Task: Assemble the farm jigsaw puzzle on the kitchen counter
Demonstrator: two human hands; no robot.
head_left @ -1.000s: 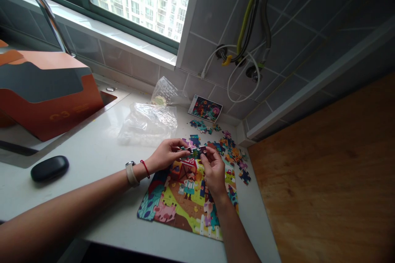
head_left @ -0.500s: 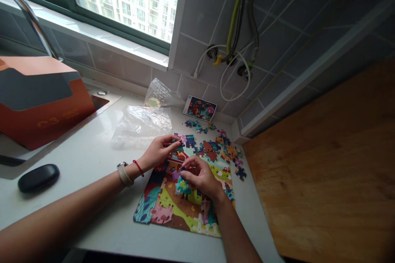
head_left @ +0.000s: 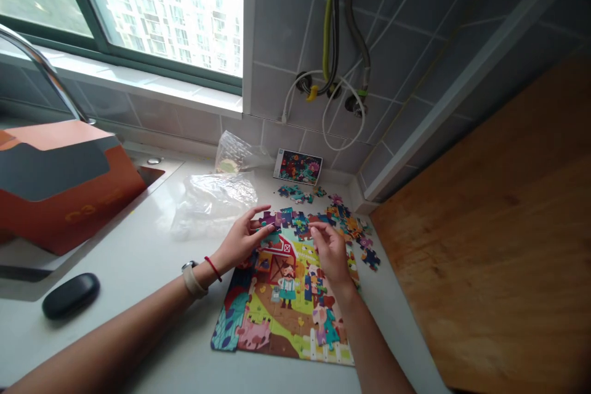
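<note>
A colourful jigsaw puzzle (head_left: 277, 320) lies on the white counter, showing a farm scene with a red barn, a farmer and a pink pig. My left hand (head_left: 242, 237) is at its upper left edge, fingers apart, beside loose purple and blue pieces (head_left: 277, 219). My right hand (head_left: 331, 252) is over the puzzle's upper right, thumb and fingers pinched on a green and purple puzzle piece (head_left: 301, 223). Some loose pieces (head_left: 327, 323) rest on top of the puzzle's right side. My right hand and forearm cover part of that side.
More loose pieces (head_left: 351, 221) spread behind and right of the puzzle, near a picture card (head_left: 298, 166). Clear plastic bags (head_left: 215, 200) lie at the back left. A black oval case (head_left: 71, 295) and an orange box (head_left: 92, 188) stand left; a wooden panel (head_left: 498, 228) borders the right.
My right hand has moved away from the puzzle's middle, up and right, with the piece, uncovering the farmer. My left hand's fingers have spread. The whole view has shifted slightly.
</note>
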